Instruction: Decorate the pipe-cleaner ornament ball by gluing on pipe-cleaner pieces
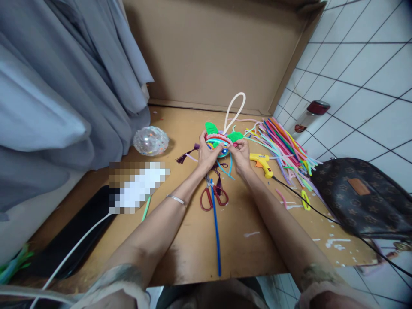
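Note:
Between my two hands is a colourful pipe-cleaner ornament [219, 140] with a pink and red band, blue rows, a round eye shape, green leaf-like ears and a white loop rising from its top. My left hand [207, 152] grips its left side, thumb pressed on the front. On the right edge, my right hand [240, 154] pinches it near the green ear. Red-handled scissors [206, 200] lie below my hands, with a dark blue pipe cleaner [216, 231] across them. Purple tassels [182, 159] lie beside and under the ornament.
A yellow glue gun [262, 163] with a black cord lies right of my hands. Behind it spreads a pile of pipe cleaners [283, 143], near a brown patterned bag [363, 197] and a bottle [310, 115]. A clear ball [151, 140] sits at left; cardboard [215, 56] stands behind.

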### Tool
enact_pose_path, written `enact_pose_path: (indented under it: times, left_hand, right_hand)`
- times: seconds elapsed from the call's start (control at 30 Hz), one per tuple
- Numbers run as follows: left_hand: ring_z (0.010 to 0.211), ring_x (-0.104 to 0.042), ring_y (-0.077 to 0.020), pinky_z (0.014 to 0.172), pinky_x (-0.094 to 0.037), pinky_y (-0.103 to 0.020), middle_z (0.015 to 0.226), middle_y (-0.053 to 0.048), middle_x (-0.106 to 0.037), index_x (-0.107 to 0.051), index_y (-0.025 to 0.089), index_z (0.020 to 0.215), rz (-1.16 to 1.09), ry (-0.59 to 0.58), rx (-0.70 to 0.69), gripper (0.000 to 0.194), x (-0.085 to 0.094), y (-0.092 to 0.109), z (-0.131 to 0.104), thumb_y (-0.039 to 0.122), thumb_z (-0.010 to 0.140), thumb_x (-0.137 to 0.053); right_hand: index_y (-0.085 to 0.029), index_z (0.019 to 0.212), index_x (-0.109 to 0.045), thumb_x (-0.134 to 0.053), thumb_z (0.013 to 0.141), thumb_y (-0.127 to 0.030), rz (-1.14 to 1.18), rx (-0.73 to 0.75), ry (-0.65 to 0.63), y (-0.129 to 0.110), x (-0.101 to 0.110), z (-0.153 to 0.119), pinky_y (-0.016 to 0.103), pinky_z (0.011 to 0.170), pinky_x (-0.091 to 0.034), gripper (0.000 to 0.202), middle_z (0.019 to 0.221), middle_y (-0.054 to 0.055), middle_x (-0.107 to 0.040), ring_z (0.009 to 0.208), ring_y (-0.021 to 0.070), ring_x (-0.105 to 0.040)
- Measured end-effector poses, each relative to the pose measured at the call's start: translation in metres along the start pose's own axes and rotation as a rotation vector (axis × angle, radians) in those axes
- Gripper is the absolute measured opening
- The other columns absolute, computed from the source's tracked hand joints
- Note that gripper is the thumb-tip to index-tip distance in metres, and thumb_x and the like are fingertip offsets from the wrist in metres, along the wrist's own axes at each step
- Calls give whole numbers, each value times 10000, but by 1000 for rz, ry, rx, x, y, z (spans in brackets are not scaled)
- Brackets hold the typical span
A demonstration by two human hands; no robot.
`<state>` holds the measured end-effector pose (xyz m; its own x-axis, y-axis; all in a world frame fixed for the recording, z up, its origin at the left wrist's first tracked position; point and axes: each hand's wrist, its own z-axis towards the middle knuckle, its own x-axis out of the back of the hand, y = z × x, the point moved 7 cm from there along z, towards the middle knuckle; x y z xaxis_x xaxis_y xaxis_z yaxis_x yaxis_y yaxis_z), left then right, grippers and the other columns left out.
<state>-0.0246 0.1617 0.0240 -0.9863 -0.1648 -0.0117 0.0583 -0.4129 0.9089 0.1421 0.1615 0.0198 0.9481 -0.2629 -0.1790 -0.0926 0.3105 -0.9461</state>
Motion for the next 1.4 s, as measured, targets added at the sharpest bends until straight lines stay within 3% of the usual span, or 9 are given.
enact_pose_path:
  times: [0.4,0.93,1.4]
  left_hand:
    - [1421,-484,-310,1229,-350,-481,1502,-126,-514,-397,258,1491,-45,-28,-3,882,-3,2,-2,308,721,-826]
    - [1429,-480,-321,1223,-353,-490,1510,-128,-516,-416,254,1487,-18,-19,-2,863,-2,3,-2,333,730,-821]
    - [1481,-426,-323,1260,-311,-503,1538,-98,-504,-438,283,1486,-37,-18,42,813,-2,-3,-4,248,743,-766]
  right_hand:
    - [-273,915,-390,-735,583,-301,-14,11,39,1,0,-2,239,664,-464,480,785,-82,-504,740,120,-544]
    - [-268,896,-411,-711,574,-264,2,-16,90,2,3,-3,236,667,-468,440,755,-91,-506,728,119,-550]
    - [-273,905,-386,-708,584,-290,-11,5,46,1,0,-2,239,666,-478,455,780,-80,-494,741,122,-554]
